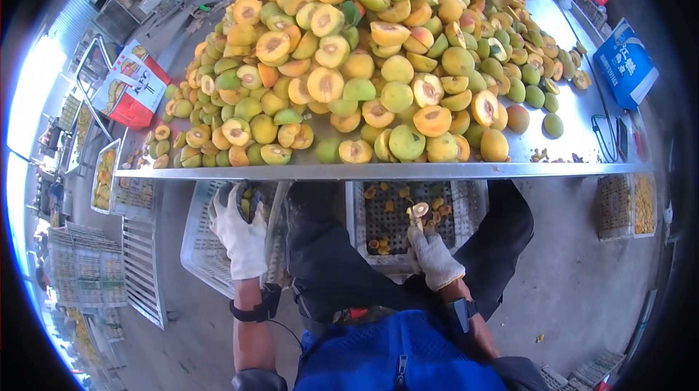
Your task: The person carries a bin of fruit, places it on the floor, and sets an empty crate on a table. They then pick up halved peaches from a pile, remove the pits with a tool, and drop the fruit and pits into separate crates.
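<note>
Left hand: in a white glove point(240, 238), reaching over the left crate point(191, 245) at 8 o'clock; its fingers are parting beside a dark, rounded object point(253, 205). Whether they are gripping it is unclear.
Right hand: in a knitted glove point(435, 256), hovering over the right crate point(354, 223) between 4 and 5 o'clock; its fingers are bending in close, pinching a pale cut apricot piece point(418, 210) at their tips.
Apricots: the heap point(328, 85) is covering most of the worktop point(364, 171) at 12 o'clock; many halves are lying cut face up, stones showing, while others are showing only skin.
Done so far: many apricots are already lying halved, and small orange-yellow pieces point(378, 245) are lying scattered in the right crate; the left crate's contents are mostly hiding from view.
Left to handle: judging by its size, the heap is holding far more fruit than the right crate, so the work is looking far from finished.
Surroundings: a red-and-white bag point(135, 85) is standing at 10 o'clock, a blue bag point(625, 63) at 2; a crate of yellow pieces point(644, 202) is sitting at 3.
</note>
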The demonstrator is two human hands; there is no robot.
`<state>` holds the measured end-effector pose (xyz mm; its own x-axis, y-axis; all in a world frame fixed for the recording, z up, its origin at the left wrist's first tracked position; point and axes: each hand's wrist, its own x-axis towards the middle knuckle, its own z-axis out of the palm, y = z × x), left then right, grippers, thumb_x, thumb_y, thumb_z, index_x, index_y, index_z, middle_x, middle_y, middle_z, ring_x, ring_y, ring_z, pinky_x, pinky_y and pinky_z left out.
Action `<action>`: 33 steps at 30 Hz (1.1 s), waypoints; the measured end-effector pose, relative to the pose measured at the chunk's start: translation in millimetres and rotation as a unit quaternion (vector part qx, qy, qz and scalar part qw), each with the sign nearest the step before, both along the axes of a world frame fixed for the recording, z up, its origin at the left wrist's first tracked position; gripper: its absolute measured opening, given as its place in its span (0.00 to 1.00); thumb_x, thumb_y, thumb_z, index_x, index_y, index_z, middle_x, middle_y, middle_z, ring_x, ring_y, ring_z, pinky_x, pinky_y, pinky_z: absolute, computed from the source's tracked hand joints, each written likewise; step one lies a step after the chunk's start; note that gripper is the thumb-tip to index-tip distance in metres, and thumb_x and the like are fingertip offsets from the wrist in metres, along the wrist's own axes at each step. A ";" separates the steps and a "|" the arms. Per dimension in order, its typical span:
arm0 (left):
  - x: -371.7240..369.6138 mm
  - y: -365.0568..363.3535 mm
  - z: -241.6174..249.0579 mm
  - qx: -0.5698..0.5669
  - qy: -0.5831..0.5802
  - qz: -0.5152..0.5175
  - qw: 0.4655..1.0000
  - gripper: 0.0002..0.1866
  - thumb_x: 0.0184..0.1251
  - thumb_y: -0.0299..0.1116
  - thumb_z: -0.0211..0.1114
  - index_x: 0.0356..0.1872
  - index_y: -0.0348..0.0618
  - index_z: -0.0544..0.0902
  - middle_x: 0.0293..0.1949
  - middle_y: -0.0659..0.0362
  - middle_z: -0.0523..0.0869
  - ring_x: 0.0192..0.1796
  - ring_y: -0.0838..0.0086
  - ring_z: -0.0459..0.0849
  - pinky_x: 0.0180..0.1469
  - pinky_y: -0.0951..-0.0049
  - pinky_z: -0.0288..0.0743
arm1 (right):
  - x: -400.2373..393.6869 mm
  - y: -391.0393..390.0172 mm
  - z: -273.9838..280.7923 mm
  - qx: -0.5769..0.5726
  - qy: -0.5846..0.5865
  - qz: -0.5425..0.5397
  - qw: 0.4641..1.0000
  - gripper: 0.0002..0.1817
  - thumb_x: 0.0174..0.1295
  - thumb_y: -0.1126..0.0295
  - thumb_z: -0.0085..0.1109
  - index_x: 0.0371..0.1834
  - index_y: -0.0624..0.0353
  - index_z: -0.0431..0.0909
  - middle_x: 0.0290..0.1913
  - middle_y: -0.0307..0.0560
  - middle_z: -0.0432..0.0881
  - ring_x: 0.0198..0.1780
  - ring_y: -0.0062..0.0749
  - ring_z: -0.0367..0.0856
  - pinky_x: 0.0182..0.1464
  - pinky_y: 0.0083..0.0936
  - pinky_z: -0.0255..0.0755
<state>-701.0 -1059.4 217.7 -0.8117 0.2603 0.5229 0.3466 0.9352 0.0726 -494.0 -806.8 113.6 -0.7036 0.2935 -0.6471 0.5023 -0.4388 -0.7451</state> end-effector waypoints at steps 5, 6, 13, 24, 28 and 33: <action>-33.3 69.8 39.6 0.055 -0.234 -0.224 0.944 0.23 0.53 0.32 0.72 0.53 0.46 0.83 0.46 0.49 0.84 0.49 0.54 0.83 0.53 0.59 0.77 | 5.8 -7.0 -19.9 0.336 0.127 0.142 0.922 0.12 0.70 0.62 0.54 0.48 0.58 0.75 0.33 0.51 0.77 0.30 0.39 0.76 0.29 0.32 0.70; -49.9 87.4 33.5 -0.012 -0.221 -0.265 0.938 0.24 0.53 0.34 0.73 0.55 0.47 0.82 0.46 0.49 0.84 0.50 0.53 0.83 0.54 0.59 0.77 | 12.6 -4.5 -28.8 0.456 0.154 0.219 0.849 0.14 0.68 0.65 0.53 0.53 0.58 0.74 0.39 0.56 0.77 0.36 0.46 0.77 0.35 0.36 0.72; -103.0 143.9 26.5 -0.260 -0.334 -0.382 0.822 0.31 0.50 0.37 0.75 0.60 0.51 0.79 0.47 0.48 0.84 0.52 0.52 0.82 0.55 0.56 0.76 | 11.1 -7.0 -42.4 0.318 0.104 0.121 0.935 0.24 0.72 0.50 0.50 0.40 0.65 0.79 0.27 0.49 0.81 0.28 0.39 0.77 0.34 0.35 0.70; -74.7 82.0 13.1 0.381 -0.394 -0.367 0.751 0.27 0.60 0.39 0.69 0.60 0.39 0.77 0.47 0.56 0.85 0.47 0.72 0.83 0.56 0.74 0.74 | 25.9 0.0 33.4 -0.336 0.209 -0.051 0.917 0.15 0.72 0.57 0.52 0.34 0.55 0.73 0.19 0.32 0.65 0.16 0.21 0.60 0.21 0.22 0.56; 1.0 72.9 18.9 0.438 -0.360 -0.360 0.741 0.26 0.74 0.45 0.58 0.61 0.34 0.76 0.48 0.58 0.84 0.50 0.77 0.81 0.57 0.77 0.73 | 8.6 -3.6 -69.5 0.349 0.035 0.059 0.935 0.14 0.73 0.57 0.50 0.38 0.55 0.73 0.21 0.34 0.70 0.16 0.22 0.64 0.22 0.22 0.62; 58.2 97.1 -58.2 0.653 -0.506 -0.320 0.463 0.21 0.75 0.31 0.54 0.66 0.36 0.69 0.56 0.56 0.81 0.55 0.72 0.81 0.60 0.71 0.76 | 2.6 -16.0 11.0 -0.015 -0.015 -0.009 1.000 0.19 0.73 0.57 0.49 0.40 0.67 0.75 0.26 0.45 0.76 0.33 0.41 0.78 0.38 0.42 0.70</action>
